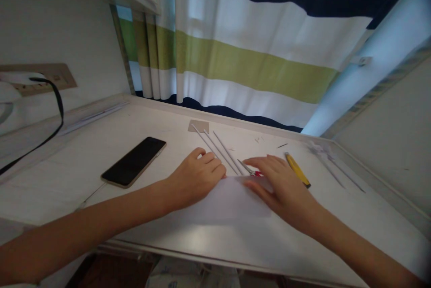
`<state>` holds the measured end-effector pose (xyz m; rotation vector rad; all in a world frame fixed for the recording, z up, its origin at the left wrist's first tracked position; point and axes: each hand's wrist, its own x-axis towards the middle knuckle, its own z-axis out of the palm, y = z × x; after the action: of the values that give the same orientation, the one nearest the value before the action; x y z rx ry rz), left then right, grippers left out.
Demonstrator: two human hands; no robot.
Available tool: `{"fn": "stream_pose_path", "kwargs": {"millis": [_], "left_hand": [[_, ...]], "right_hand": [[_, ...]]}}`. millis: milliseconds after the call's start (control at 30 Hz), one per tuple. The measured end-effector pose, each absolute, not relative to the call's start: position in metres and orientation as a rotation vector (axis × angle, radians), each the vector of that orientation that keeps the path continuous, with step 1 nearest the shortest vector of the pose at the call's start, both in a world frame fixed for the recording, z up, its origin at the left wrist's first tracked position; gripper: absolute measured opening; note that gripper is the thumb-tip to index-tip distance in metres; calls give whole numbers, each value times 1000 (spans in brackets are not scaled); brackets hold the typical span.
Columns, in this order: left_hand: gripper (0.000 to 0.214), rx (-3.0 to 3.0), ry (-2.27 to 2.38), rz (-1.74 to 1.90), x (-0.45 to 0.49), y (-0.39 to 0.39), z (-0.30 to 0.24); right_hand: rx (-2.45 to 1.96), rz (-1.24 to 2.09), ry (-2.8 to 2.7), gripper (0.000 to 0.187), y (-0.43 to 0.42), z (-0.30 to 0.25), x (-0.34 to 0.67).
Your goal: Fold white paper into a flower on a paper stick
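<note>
A white sheet of paper (232, 200) lies flat on the white desk (269, 238). My left hand (198, 176) rests on the sheet's left upper corner, fingers curled under loosely against it. My right hand (283, 185) lies on the sheet's right upper corner with fingers stretched out flat. Between the hands, just beyond the sheet, lie three thin white paper sticks (218, 151) and scissors with a red handle (251, 171), partly covered by my right fingers.
A black phone (134, 161) lies left of my hands, a cable running from it. A yellow utility knife (297, 170) sits right of my right hand. More thin sticks (332, 164) lie far right. A small grey card (198, 126) lies near the striped curtain (242, 63).
</note>
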<state>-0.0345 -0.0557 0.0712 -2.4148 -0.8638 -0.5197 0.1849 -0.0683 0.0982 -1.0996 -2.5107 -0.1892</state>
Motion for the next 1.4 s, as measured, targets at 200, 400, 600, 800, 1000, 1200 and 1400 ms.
{"fn": "stream_pose_path", "kwargs": {"millis": [200,400,600,800,1000,1200,1400], "left_hand": [[21,-2443,-881,-481,-21,-60,72],[17,-2478,-739,-490,-14,-53,73],[17,-2421,-530,-507,-22,-45,70],[18,-2334,-530,-488,-35,-41,64],[20,-2278,-591,-387,-63,-25,64],[22,-2148,-845,-312,-106,-2,63],[29,-2249,-886,-489,-59,-13,90]], "right_hand": [[-1198,-137,-2573,17,-63,84,158],[-1147,-164,-2634,21,-60,92,159],[-1079,-121,-2595,21,-68,93,167],[-1120,8,-2588,16,-69,93,175],[-1173,8,-2529,15,-60,96,201],[-1375,-62,-2338,20,-42,98,249],[-1250,71,-2544,17,-27,104,214]]}}
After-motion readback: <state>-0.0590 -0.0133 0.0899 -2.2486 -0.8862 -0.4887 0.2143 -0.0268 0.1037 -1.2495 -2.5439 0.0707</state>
